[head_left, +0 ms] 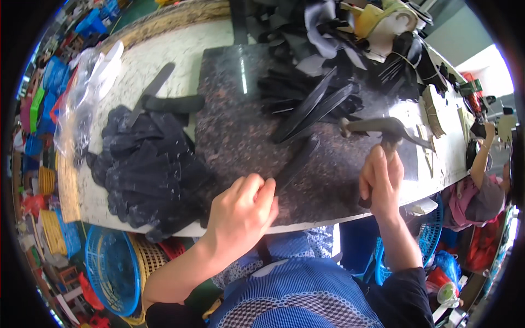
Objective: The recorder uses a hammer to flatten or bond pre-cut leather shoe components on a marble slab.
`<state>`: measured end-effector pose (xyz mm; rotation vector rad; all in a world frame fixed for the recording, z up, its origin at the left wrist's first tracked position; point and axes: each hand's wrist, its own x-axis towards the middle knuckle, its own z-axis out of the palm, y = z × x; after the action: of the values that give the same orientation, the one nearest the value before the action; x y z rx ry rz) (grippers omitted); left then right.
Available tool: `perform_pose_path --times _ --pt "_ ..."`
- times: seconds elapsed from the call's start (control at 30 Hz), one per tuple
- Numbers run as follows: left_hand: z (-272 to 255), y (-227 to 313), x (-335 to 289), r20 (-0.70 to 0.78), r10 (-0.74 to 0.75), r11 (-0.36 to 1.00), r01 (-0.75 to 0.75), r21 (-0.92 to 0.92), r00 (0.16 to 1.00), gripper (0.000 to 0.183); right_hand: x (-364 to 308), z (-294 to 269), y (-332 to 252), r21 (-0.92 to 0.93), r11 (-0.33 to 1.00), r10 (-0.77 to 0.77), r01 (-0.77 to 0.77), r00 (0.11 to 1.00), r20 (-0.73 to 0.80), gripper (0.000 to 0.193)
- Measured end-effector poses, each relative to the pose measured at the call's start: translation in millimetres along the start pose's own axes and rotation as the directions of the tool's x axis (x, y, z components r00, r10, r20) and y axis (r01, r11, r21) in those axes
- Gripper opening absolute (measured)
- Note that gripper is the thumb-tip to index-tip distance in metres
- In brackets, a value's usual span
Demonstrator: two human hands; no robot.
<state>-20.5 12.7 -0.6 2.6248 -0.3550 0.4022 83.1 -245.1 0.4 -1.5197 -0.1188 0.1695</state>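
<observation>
My right hand (383,177) is wrapped round the handle of a hammer (385,126), whose metal head is raised above the dark speckled stone slab (224,76). Low over the slab's near edge, my left hand (245,205) is closed, pinching the near end of a narrow black strip (299,161). That strip slants away to the right across the stone. Just beyond it lie several long black folded pieces (311,109), loosely stacked. Left of my left hand spreads a heap of black, leather-like pieces (147,164), partly overlapping the slab.
Two flat dark strips (158,79) lie beyond the heap, near a clear plastic bag (79,104). Black scraps (284,27) and a yellow container (367,23) crowd the far side. Below the table's edge stand blue baskets (112,268). A person (476,197) sits at the right.
</observation>
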Motion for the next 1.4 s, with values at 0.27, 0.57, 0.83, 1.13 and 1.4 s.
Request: perform_pose_path --times 0.27,0.57,0.83,1.13,1.4 --pt "-28.9 -11.7 87.6 -0.377 0.225 0.967 -0.158 0.2 0.899 0.032 -5.5 -15.0 20.3 0.12 0.993 0.036 -0.019 0.99 -0.139 0.032" --pt "19.7 -13.2 22.9 -0.477 0.211 0.968 -0.25 -0.019 0.853 0.046 -7.4 -32.5 26.8 0.05 0.998 -0.024 0.041 0.953 -0.303 0.028" --pt "-68.5 -67.6 -142.3 -0.285 -0.28 0.909 0.349 0.229 0.917 0.036 -17.0 1.0 20.0 0.039 0.999 -0.035 0.031 0.992 0.118 0.022" --pt "-56.7 -96.1 -111.1 -0.245 -0.098 0.973 0.144 0.178 0.965 0.042 -33.6 87.5 -11.3 -0.043 0.999 -0.002 0.025 0.879 0.477 0.032" --pt "-53.3 -103.7 -95.5 -0.392 -0.249 0.968 0.241 -0.069 0.886 0.024 -36.8 93.2 -2.8 -0.023 0.998 0.069 -0.065 0.928 0.367 0.031"
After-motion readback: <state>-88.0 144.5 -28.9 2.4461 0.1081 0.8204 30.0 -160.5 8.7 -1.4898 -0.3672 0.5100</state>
